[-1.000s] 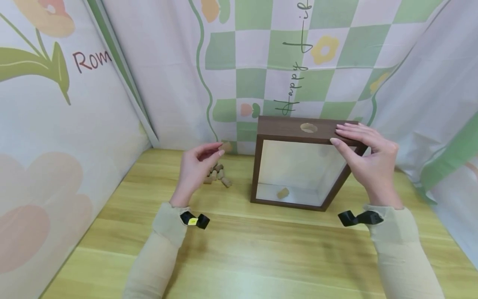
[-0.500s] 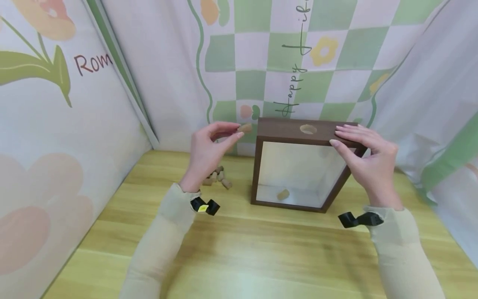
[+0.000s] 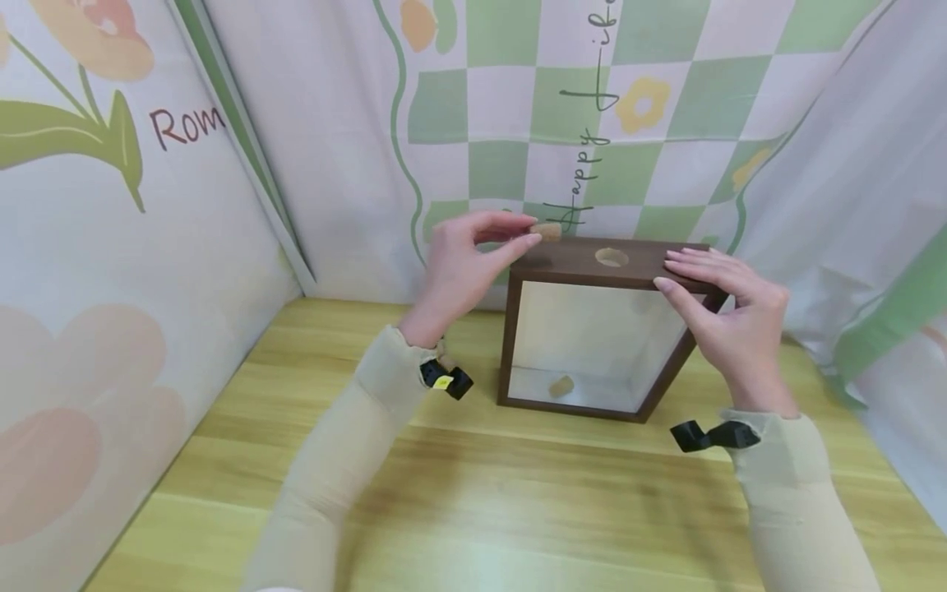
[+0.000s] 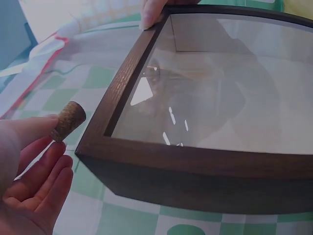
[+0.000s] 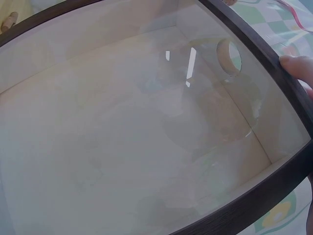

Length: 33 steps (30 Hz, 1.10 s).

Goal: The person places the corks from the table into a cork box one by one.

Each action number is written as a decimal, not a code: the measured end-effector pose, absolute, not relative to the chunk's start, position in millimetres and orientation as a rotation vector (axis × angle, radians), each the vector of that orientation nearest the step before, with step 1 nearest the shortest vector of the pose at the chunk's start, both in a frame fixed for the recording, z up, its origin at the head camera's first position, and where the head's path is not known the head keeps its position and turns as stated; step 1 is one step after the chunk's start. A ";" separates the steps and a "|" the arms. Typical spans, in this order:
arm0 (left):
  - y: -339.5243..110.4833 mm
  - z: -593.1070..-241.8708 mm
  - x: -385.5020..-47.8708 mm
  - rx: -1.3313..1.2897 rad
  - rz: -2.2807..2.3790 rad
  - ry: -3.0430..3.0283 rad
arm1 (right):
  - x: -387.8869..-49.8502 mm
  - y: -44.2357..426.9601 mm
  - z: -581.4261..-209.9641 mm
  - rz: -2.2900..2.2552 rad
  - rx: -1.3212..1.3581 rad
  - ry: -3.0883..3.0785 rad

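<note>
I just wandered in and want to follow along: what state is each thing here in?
Left hand: pinching a cork
Held cork: off the table, outside the box
Right hand: resting on the box's top right corner
Box: standing upright on the table
Round hole: open, unplugged
Front pane: in place, see-through
Cork inside: lying at the bottom
Loose corks: on the table, partly hidden

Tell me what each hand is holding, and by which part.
The left hand pinches a cork by one end; the right hand holds the box at its top right corner.
</note>
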<state>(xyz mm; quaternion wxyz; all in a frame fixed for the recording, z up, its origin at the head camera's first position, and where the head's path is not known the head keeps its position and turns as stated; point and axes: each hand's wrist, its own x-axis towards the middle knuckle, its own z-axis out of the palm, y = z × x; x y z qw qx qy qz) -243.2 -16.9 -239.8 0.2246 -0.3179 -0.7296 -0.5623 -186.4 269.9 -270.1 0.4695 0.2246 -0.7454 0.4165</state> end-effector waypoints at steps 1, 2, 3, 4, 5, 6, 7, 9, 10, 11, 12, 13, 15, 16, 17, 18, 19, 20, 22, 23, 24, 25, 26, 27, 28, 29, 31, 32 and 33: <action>-13.8 -238.5 -244.1 -0.881 -1.542 -2.026 | -186.4 269.9 -270.3 1.020 0.549 -1.828; -10.7 -237.1 -245.1 -0.883 -1.530 -2.043 | -186.4 270.0 -270.4 1.018 0.549 -1.829; -7.7 -235.8 -246.1 -0.884 -1.516 -2.061 | -186.4 270.0 -270.5 1.017 0.549 -1.831; -4.3 -234.3 -247.0 -0.890 -1.503 -2.071 | -186.3 270.2 -270.4 1.017 0.550 -1.832; -0.9 -232.9 -248.0 -0.895 -1.502 -2.083 | -186.2 270.4 -270.3 1.016 0.551 -1.833; 2.4 -231.3 -248.9 -0.901 -1.506 -2.099 | -186.2 270.7 -270.3 1.016 0.551 -1.835; 5.7 -229.6 -249.6 -0.913 -1.514 -2.110 | -186.2 270.9 -270.3 1.016 0.551 -1.836; 12.4 -226.3 -251.0 -0.932 -1.526 -2.132 | -186.4 271.5 -270.4 1.016 0.551 -1.838; 15.5 -224.5 -251.6 -0.939 -1.516 -2.146 | -186.4 271.8 -270.5 1.014 0.551 -1.841; 18.4 -222.6 -252.0 -0.943 -1.500 -2.166 | -186.5 272.1 -270.7 1.012 0.549 -1.845; 20.9 -220.5 -252.0 -0.945 -1.476 -2.189 | -186.6 272.4 -270.9 1.011 0.546 -1.848; 23.3 -218.6 -252.7 -0.947 -1.438 -2.208 | -186.9 272.8 -271.3 1.011 0.543 -1.851; 27.4 -214.6 -254.2 -0.955 -1.372 -2.249 | -187.4 273.3 -271.8 1.011 0.540 -1.857; 29.4 -212.5 -254.7 -0.961 -1.351 -2.268 | -187.4 273.6 -272.0 1.009 0.537 -1.860; 31.5 -210.6 -255.4 -0.970 -1.343 -2.284 | -187.6 273.9 -272.2 1.011 0.533 -1.861; 33.6 -209.2 -256.4 -0.981 -1.341 -2.295 | -187.7 274.2 -272.4 1.015 0.530 -1.859; 35.5 -208.5 -257.7 -0.992 -1.345 -2.302 | -187.7 274.0 -272.3 1.017 0.530 -1.858; 37.3 -207.9 -258.4 -1.003 -1.353 -2.310 | -187.8 273.7 -272.0 1.019 0.531 -1.856; 40.7 -208.0 -259.8 -1.020 -1.346 -2.320 | -187.2 273.2 -271.4 1.021 0.531 -1.855; 42.0 -208.7 -260.6 -1.030 -1.345 -2.320 | -187.0 272.8 -271.1 1.021 0.533 -1.854; 43.2 -209.4 -261.2 -1.041 -1.337 -2.322 | -186.6 272.5 -270.9 1.020 0.535 -1.854; 44.1 -209.9 -261.7 -1.046 -1.323 -2.331 | -186.2 272.1 -270.7 1.018 0.539 -1.853; 45.0 -210.3 -261.9 -1.050 -1.308 -2.341 | -186.1 271.9 -270.6 1.016 0.541 -1.854; 45.7 -210.7 -262.1 -1.054 -1.292 -2.350 | -185.5 271.7 -270.5 1.013 0.543 -1.855; 46.5 -211.0 -262.4 -1.059 -1.277 -2.358 | -185.4 271.6 -270.4 1.013 0.546 -1.855; 47.1 -211.2 -262.5 -1.060 -1.264 -2.368 | -185.3 271.4 -270.4 1.013 0.548 -1.854; 48.4 -211.1 -262.7 -1.057 -1.240 -2.392 | -185.3 271.2 -270.3 1.017 0.548 -1.851; 48.9 -211.2 -262.8 -1.059 -1.235 -2.396 | -185.3 271.2 -270.0 1.019 0.547 -1.851; 49.4 -211.3 -263.0 -1.061 -1.229 -2.400 | -185.5 271.2 -269.8 1.021 0.545 -1.850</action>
